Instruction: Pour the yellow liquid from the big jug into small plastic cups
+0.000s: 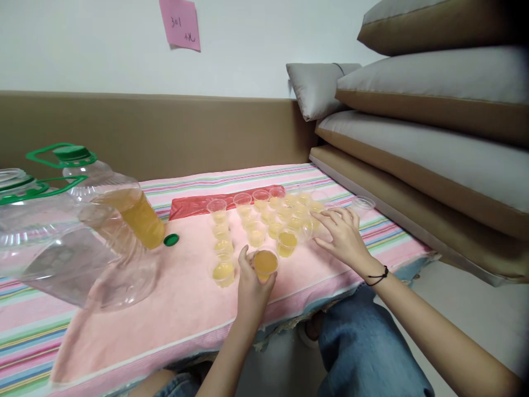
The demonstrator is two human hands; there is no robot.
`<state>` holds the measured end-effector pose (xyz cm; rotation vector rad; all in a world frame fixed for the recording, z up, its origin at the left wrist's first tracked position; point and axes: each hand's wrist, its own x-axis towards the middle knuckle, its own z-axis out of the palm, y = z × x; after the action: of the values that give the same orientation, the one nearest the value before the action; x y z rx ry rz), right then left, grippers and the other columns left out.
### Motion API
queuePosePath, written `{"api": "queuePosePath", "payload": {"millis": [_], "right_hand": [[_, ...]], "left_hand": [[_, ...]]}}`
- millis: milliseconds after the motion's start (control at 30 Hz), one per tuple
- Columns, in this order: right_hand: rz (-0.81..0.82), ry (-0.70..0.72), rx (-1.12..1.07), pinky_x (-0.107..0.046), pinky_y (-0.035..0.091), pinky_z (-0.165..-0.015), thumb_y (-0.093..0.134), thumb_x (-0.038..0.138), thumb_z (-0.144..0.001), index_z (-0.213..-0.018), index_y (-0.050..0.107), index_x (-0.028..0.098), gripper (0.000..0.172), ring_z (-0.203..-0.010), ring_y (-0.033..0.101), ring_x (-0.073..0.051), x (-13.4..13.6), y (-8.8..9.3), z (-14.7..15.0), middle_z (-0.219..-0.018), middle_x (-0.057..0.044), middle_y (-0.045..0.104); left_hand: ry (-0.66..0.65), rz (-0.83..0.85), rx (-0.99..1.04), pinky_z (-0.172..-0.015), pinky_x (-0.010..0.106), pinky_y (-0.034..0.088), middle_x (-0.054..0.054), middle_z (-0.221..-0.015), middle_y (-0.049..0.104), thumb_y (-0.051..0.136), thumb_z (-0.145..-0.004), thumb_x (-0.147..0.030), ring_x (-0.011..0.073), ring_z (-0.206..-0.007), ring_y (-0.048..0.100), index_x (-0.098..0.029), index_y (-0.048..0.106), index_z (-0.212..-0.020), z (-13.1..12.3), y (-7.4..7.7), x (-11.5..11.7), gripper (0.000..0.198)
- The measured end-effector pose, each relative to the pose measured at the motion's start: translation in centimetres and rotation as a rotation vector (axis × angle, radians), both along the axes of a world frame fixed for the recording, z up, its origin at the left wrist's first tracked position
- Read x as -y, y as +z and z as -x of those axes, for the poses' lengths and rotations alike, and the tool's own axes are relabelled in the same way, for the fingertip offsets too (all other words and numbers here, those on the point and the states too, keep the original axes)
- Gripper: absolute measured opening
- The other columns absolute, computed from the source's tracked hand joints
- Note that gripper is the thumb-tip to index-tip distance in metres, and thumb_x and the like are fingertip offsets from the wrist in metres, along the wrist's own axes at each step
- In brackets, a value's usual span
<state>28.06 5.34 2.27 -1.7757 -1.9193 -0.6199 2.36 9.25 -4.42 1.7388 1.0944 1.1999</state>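
My left hand [253, 286] is wrapped round a clear plastic cup [265, 266] of amber liquid, just above the pink cloth [173, 309]. Thumb and fingers of my right hand [344, 234] grip a clear cup [317, 227], tilted on its side with its mouth toward the left; it looks empty. Between and behind the hands stand several clear cups of pale yellow liquid in rows, one of them a filled cup [287, 243] near my left hand. A separate column of cups, with a front cup [223, 273], stands to the left.
A large bottle [136, 212] part-filled with amber liquid leans at the left, behind a clear, empty-looking bottle [58, 259]. A green cap [171, 240] lies on the cloth. Red plastic [188, 207] runs behind the cups. Another clear cup [363, 205] sits near stacked cushions [430, 149].
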Motion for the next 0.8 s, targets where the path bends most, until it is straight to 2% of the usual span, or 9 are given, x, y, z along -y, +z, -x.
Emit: {"api": "queuePosePath", "payload": {"millis": [100,167,300,400,567,700,800], "right_hand": [[-0.012,-0.022,-0.182,-0.055,0.036,-0.097,0.066,0.038,-0.080,-0.130,0.055,0.025,0.053,-0.111,0.052,-0.035,-0.1,0.0,-0.8,-0.116,-0.011,0.065],[-0.020,-0.018,-0.404,-0.052,0.041,-0.095,0.070,0.040,-0.076,-0.126,0.056,0.025,0.054,-0.109,0.056,-0.033,-0.3,0.1,-2.1,-0.117,-0.011,0.066],[-0.102,-0.001,-0.820,-0.048,0.044,-0.096,0.079,0.040,-0.065,-0.113,0.059,0.025,0.054,-0.106,0.061,-0.028,-0.8,0.7,-6.6,-0.113,-0.007,0.068],[-0.201,-0.064,-0.921,-0.046,0.048,-0.093,0.079,0.043,-0.064,-0.102,0.060,0.023,0.047,-0.103,0.063,-0.027,-1.1,1.2,-11.1,-0.112,-0.008,0.067],[-0.345,-0.192,-1.070,-0.047,0.051,-0.090,0.084,0.045,-0.055,-0.095,0.061,0.022,0.052,-0.101,0.064,-0.029,-2.2,1.2,-17.7,-0.106,-0.009,0.068],[-0.372,-0.222,-1.159,-0.046,0.054,-0.083,0.087,0.049,-0.046,-0.091,0.063,0.021,0.058,-0.094,0.067,-0.029,-3.5,0.0,-20.6,-0.096,-0.009,0.071],[-0.390,-0.245,-1.186,-0.046,0.053,-0.086,0.087,0.051,-0.044,-0.092,0.064,0.020,0.061,-0.098,0.066,-0.030,-4.4,-1.2,-21.4,-0.101,-0.009,0.071]], "left_hand": [[0.000,-0.008,0.007,-0.098,0.045,0.047,0.012,-0.116,0.057,0.067,-0.075,-0.027,0.0257,-0.114,0.059,-0.019,0.022,-0.138,0.0,0.0,-0.1,0.078],[0.003,-0.015,0.008,-0.098,0.046,0.047,0.012,-0.116,0.057,0.067,-0.075,-0.029,0.0256,-0.113,0.060,-0.019,0.022,-0.138,0.0,-0.1,-0.3,0.078],[0.003,-0.005,0.010,-0.099,0.049,0.046,0.013,-0.117,0.058,0.067,-0.074,-0.035,0.0266,-0.113,0.061,-0.018,0.022,-0.137,0.0,-0.2,-0.8,0.080],[0.019,-0.001,0.003,-0.100,0.052,0.046,0.014,-0.117,0.058,0.069,-0.073,-0.040,0.0277,-0.113,0.061,-0.017,0.021,-0.139,0.1,-0.1,-1.1,0.085],[0.042,0.023,0.043,-0.096,0.051,0.050,0.015,-0.116,0.060,0.074,-0.069,-0.041,0.0287,-0.112,0.062,-0.017,0.020,-0.139,0.1,0.3,-1.1,0.091],[0.091,0.088,0.106,-0.095,0.052,0.051,0.014,-0.115,0.061,0.078,-0.063,-0.041,0.0293,-0.111,0.063,-0.019,0.022,-0.138,-0.2,0.6,-1.1,0.096],[0.128,0.116,0.131,-0.093,0.051,0.053,0.014,-0.114,0.062,0.080,-0.059,-0.041,0.0297,-0.109,0.064,-0.018,0.023,-0.138,-0.4,0.7,-1.3,0.100]]}}
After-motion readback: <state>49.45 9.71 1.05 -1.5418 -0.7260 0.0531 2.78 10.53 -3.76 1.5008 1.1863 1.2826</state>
